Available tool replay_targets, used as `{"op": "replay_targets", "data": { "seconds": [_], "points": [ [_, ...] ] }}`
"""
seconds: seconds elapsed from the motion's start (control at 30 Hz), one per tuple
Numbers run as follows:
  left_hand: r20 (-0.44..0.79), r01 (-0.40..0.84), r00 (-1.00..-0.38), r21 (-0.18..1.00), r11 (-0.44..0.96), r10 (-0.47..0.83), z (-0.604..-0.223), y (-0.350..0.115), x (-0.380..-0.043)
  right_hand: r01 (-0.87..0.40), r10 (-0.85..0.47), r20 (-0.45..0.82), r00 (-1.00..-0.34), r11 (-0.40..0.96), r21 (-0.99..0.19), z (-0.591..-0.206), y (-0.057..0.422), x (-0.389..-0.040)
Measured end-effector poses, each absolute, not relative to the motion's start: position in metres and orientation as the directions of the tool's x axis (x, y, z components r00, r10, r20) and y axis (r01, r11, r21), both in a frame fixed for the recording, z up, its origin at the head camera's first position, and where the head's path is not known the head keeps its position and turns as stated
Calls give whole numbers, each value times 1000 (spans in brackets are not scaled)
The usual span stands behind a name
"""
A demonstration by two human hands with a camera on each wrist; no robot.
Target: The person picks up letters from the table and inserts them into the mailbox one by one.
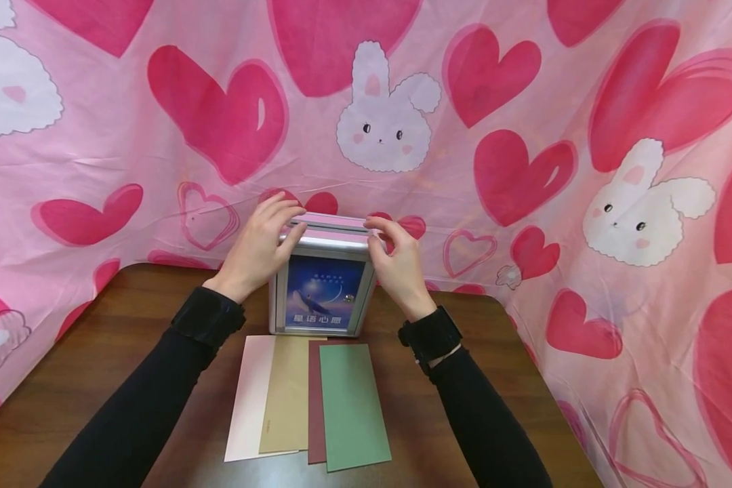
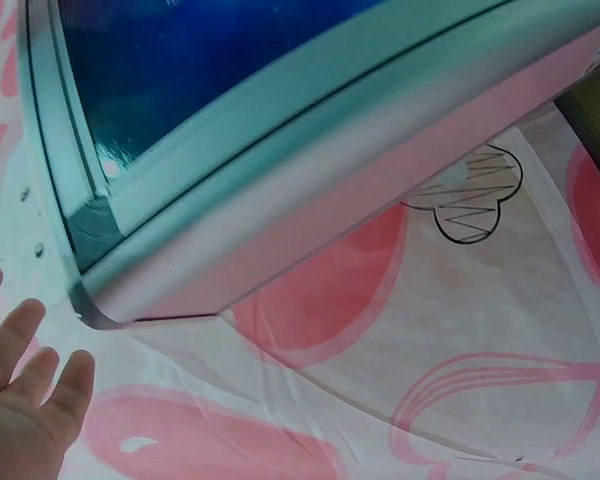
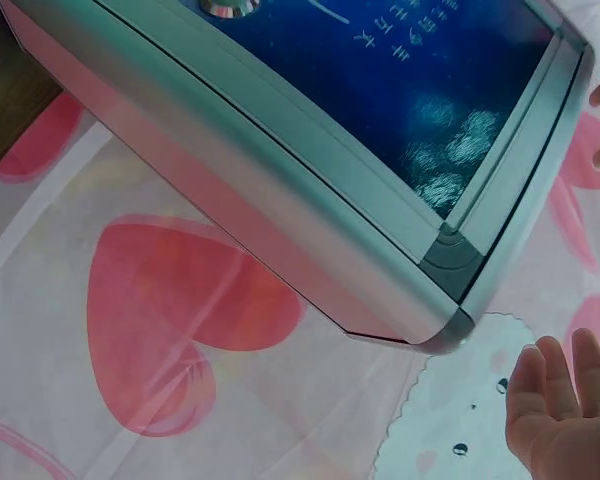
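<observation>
A suggestion box (image 1: 320, 295) stands upright on the table. It has a silver metal frame, pink panels, a dark slot along its top and a blue picture front with a small round lock (image 1: 349, 298). My left hand (image 1: 253, 247) is at its top left corner, fingers loosely bent. At the opposite top corner is my right hand (image 1: 399, 261), its fingers also loosely bent. Both wrist views show a gap between fingers and box, with neither hand holding anything. In front lie overlapping paper pieces, perhaps envelopes: pale pink (image 1: 247, 400), tan (image 1: 288, 400), dark red (image 1: 315, 420) and green (image 1: 355, 407).
The brown wooden table (image 1: 463, 407) reaches back to a pink cloth (image 1: 311, 149) with hearts and rabbits, which hangs close behind the box and along both sides. Black bands (image 1: 430, 335) circle both wrists.
</observation>
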State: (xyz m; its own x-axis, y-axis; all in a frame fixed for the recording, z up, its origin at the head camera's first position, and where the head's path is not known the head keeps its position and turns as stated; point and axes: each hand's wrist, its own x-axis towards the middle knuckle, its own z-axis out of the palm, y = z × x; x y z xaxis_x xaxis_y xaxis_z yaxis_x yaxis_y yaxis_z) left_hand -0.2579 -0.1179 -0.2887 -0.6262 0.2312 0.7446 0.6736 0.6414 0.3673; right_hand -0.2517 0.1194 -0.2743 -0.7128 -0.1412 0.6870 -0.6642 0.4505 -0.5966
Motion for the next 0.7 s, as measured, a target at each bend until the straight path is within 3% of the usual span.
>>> {"op": "replay_targets", "data": {
  "seconds": [0.27, 0.5, 0.7],
  "points": [
    [776, 706, -594, 377, 599, 211, -298, -114, -237, -690, -156, 706, -691, 433, -580, -292, 134, -226],
    [805, 692, -581, 415, 591, 116, -320, -121, -219, -643, -167, 660, -732, 489, -589, -318, 148, -209],
    [791, 687, -600, 433, 583, 121, -349, -119, -204, -555, -168, 568, -806, 547, -626, -354, 160, -204]
  ]
}}
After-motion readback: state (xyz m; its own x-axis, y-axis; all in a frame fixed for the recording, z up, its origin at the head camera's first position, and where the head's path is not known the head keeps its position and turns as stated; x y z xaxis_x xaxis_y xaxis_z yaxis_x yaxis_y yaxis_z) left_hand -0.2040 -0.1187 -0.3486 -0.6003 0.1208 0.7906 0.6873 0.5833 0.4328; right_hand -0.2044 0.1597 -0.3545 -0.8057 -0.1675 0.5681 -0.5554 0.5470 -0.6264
